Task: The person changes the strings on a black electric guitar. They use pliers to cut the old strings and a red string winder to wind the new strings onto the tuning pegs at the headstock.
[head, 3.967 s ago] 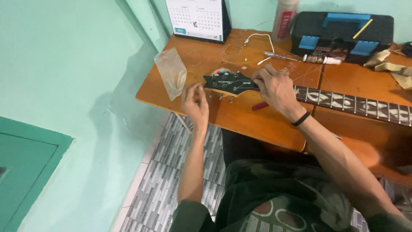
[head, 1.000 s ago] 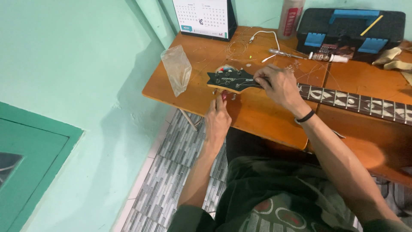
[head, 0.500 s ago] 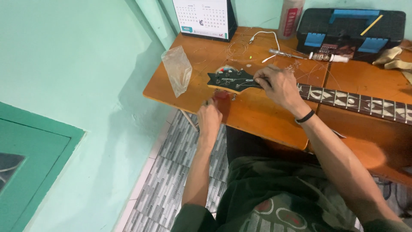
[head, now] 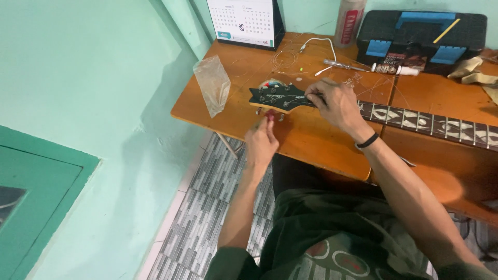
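Note:
A guitar lies across the orange wooden table, its black headstock toward the left and its inlaid neck running right. My right hand rests on the headstock's right end, fingers pressing at the nut where the neck begins. My left hand is just below the headstock, fingertips pinched on a small red tool at a tuning peg on the near edge. Thin loose strings curl on the table behind the headstock.
A clear plastic bag stands left of the headstock. At the back are a desk calendar, a spray can, a black and blue toolbox, a screwdriver, a small tube and cloths. Teal wall left, grey tiled floor below.
My left hand shifted from the table's near edge up to the pegs under the headstock with the red tool. My right hand stayed on the headstock.

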